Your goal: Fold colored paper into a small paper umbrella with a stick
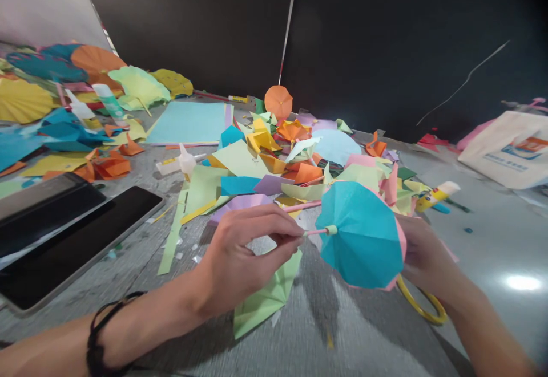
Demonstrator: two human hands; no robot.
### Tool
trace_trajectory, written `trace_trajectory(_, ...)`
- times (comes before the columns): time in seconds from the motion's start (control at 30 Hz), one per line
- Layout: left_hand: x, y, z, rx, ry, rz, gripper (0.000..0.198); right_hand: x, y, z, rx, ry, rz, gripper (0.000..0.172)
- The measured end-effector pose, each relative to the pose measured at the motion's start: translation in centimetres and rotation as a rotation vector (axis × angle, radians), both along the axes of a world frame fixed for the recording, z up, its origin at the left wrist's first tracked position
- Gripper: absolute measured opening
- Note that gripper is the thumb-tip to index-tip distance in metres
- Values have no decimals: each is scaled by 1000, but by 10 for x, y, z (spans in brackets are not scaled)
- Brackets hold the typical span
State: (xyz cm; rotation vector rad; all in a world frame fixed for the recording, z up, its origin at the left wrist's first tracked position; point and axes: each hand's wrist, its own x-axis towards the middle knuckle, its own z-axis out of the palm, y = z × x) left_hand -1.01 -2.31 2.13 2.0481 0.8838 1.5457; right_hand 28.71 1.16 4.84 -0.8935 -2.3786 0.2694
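A small paper umbrella with a blue canopy and a pink underlayer floats above the grey table, held between both hands. My left hand pinches the tip of its thin pink stick, just beside a pale green bead on the stick. My right hand sits behind the canopy, fingers closed on its far side; most of that hand is hidden by the paper. A folded light green sheet lies under my left hand.
A heap of coloured paper scraps and folded pieces covers the table's middle. Finished paper umbrellas lie far left. Two dark tablets rest at left. Glue bottles, a yellow ring and a white bag are nearby.
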Motion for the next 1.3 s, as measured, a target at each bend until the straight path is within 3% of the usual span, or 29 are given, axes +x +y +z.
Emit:
trace_trajectory(0.1, 1, 2, -2, -24, -32, 25, 17, 1, -10, 10, 143, 52, -201, 30)
trace_trajectory(0.2, 1, 4, -5, -58, -59, 27, 18, 3, -20, 21, 203, 34, -372, 27)
trace_trajectory(0.33, 0, 5, -7, -197, -148, -16, 15, 5, -13, 18, 124, -194, -189, 33)
trace_trajectory(0.43, 0, 6, -7, -284, -219, -68, 13, 2, -2, 9, 153, -171, -84, 36)
trace_trajectory(0.57, 1, 6, -8, -319, -257, -87, 13, -2, -1, 3, 311, -132, -85, 26)
trace_trajectory(0.7, 2, 6, -9, -302, -224, -73, 15, -4, -9, 2, 413, -191, -125, 35)
trace_trajectory(0.93, 2, 5, -11, -229, -169, -74, 17, -11, -20, 0, 377, -147, -62, 43)
trace_trajectory(1.1, 1, 4, -11, -184, -136, -68, 18, -9, -21, -8, 355, -113, -91, 44)
trace_trajectory(1.3, 2, 2, -6, -237, -105, -51, 14, -10, -20, -10, 359, -127, -64, 40)
